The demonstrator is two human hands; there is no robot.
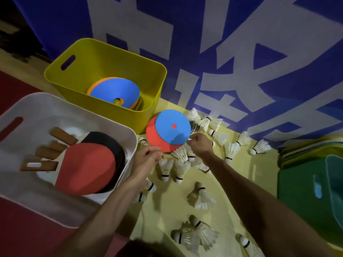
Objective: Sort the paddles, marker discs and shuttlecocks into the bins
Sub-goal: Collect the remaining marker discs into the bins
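Fingers of the left hand (pixel 148 154) clamp the smooth round red disc (pixel 155 139); the right hand (pixel 201 142) pinches the overlapping blue disc (pixel 167 131), among feathery white shuttlecocks (pixel 164 167).

Head view, close, facing steeply down onto floor (pixel 232 182).

Dim, uneven light, strongest on the yellow bin (pixel 55 71) and far wall (pixel 241 52); corners sink toward black (far left most). A soft shadow crosses the blue marker disc (pixel 172 127). Wide-angle distortion bends the edges; the white bin (pixel 128 138) and near shuttlecocks (pixel 187 236) look smeared.
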